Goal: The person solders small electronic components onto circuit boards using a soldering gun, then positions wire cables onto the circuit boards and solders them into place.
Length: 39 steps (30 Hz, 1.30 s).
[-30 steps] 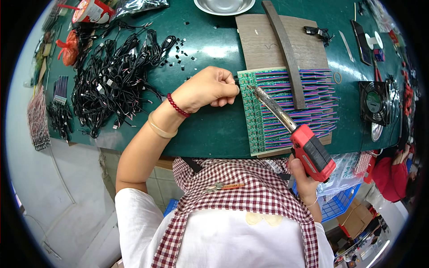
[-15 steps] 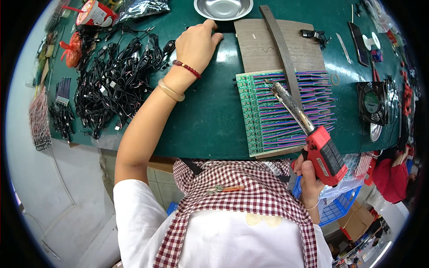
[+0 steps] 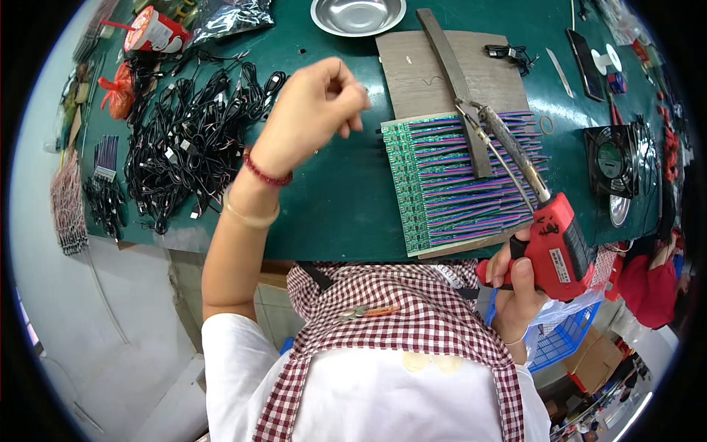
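Note:
My right hand (image 3: pixel 518 291) grips a red and black soldering gun (image 3: pixel 558 250). The gun's metal barrel slants up and left, its tip over a grey metal bar (image 3: pixel 451 77). That bar lies across a brown board (image 3: pixel 406 70) and a row of green circuit boards (image 3: pixel 405 195) with pink, blue and black wires (image 3: pixel 460 214) running right. My left hand (image 3: pixel 318 110) is raised above the green table, between the cable pile and the boards. Its fingers are curled in; whatever they may hold is hidden.
A heap of black cables (image 3: pixel 184 140) covers the table's left part. A metal bowl (image 3: pixel 359 16) stands at the far edge of view. On the right are a small black fan (image 3: pixel 613 162), a phone (image 3: pixel 585 66) and a white spool (image 3: pixel 607 59). A red-white cup (image 3: pixel 156 33) stands far left.
My left hand has left the spot below the bowl, coming nearer with its fingers curling in. The soldering gun has shifted right and its tip has risen toward the bar.

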Motion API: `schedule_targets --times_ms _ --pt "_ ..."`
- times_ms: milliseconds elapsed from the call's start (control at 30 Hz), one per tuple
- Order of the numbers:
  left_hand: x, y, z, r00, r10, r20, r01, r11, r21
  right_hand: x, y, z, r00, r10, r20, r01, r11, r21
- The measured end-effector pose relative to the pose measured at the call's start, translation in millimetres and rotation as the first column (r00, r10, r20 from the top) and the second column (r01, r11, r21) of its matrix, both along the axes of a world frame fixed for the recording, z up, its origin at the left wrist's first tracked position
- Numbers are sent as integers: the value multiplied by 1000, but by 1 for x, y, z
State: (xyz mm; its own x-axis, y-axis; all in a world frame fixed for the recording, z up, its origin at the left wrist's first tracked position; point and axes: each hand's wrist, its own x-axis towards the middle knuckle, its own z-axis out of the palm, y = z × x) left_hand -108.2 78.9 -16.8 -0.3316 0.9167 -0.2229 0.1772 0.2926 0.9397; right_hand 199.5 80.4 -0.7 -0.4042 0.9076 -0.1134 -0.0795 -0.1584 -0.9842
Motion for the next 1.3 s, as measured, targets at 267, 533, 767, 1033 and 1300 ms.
schedule_targets --times_ms 267,533,767,1033,1300 --pt "94 -70 17 679 15 734 -69 997 43 -37 -1 12 994 112 -4 -110 969 -221" --pt "125 -87 2 823 -20 568 -130 966 222 -47 -7 10 960 277 31 -258 926 -275" --pt "120 -85 6 915 -44 400 -6 992 123 -40 -2 5 915 388 112 -381 921 -78" --pt "92 -71 20 947 -306 92 310 951 -23 -43 -6 -3 877 333 347 -349 937 -17" --pt "32 -39 -35 855 -37 517 172 961 -215 -5 -1 -12 957 116 265 -135 989 54"
